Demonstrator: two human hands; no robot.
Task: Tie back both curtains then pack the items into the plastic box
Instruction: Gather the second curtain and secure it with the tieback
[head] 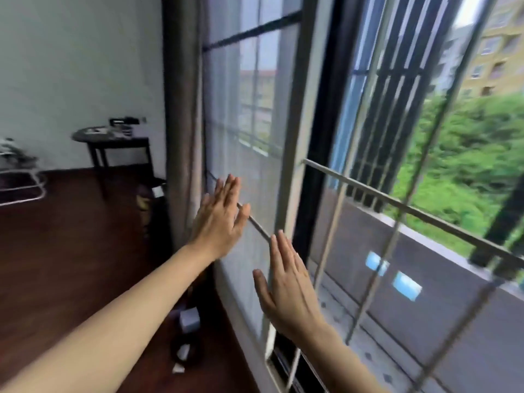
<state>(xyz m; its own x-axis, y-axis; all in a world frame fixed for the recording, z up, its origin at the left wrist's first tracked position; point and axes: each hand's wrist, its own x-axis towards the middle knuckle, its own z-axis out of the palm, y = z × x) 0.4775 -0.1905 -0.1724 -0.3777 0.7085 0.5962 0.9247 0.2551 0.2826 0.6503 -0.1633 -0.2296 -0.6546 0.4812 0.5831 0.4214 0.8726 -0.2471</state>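
A brown-grey curtain (183, 114) hangs gathered in a narrow column at the left edge of the window. Beside it a sheer white curtain (249, 154) covers the left pane. My left hand (219, 219) is raised flat with fingers apart, right in front of the sheer fabric near the gathered curtain. My right hand (289, 287) is lower and to the right, also flat and open, close to the sheer curtain's right edge. Neither hand holds anything. Small items (188, 319) lie on the dark floor below the window; they are blurred. No plastic box is visible.
The window frame (297, 154) and outer metal bars (397, 205) fill the right side. A dark round side table (113, 140) with objects stands against the white wall at left. A metal rack (19, 182) sits at the far left on the wooden floor.
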